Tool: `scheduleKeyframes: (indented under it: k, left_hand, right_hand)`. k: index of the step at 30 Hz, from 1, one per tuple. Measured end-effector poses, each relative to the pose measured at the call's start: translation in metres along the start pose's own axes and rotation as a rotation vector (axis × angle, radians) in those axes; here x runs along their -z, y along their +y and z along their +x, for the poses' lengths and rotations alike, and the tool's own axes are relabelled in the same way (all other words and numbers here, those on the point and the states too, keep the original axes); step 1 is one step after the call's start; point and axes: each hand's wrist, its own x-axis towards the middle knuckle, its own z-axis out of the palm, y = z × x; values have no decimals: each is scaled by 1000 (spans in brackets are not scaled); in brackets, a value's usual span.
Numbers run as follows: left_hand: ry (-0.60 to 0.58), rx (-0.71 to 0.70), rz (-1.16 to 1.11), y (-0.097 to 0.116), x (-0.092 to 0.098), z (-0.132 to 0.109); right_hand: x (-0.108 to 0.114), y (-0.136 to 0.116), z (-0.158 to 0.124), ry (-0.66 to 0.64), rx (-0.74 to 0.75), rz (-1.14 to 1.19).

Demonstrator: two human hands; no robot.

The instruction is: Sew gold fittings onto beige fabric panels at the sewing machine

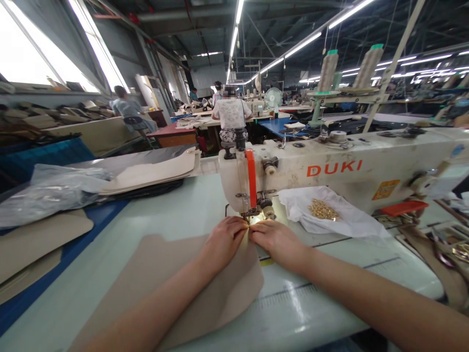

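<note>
Both hands are at the needle area of a white industrial lockstitch sewing machine (330, 168) with orange "DUKI" lettering on its arm. The left hand (223, 239) and right hand (276, 243) are closed in a pinching grasp on the upper edge of a beige panel (216, 281), knuckles nearly meeting just in front of the presser foot (252, 211). The panel is a flat, matte sheet with rounded corners, possibly synthetic leather; lamp glare and the fingers make the exact fold or edge under the fingertips hard to confirm. It lies on the pale green sewing table (110, 249), under both forearms, its top edge drawn up to the machine head.

To the right of the hands, a crumpled white cloth (326, 212) holds a small heap of brass eyelets (323, 209), just beside the machine bed. On the left, a stack of similar beige panels (148, 171) rests near a translucent plastic bag (54, 188) and a blue-edged tray (66, 234).

Two thread cones (328, 71) stand on a stand above the machine. The room is a long factory floor with strip lighting, rows of machines and a wall fan (274, 97); a co-worker (230, 110) sits at a station ahead, and another person (128, 108) stands by the windows.
</note>
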Motion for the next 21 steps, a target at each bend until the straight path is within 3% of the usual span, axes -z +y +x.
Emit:
scheduleKeyframes:
  k: [14, 21]
  left_hand:
    - [-74, -17, 60, 12, 10, -7]
    - [-102, -14, 96, 8, 6, -10]
  right_hand:
    - [1, -5, -3, 28, -12, -30]
    - [4, -6, -6, 16, 10, -34]
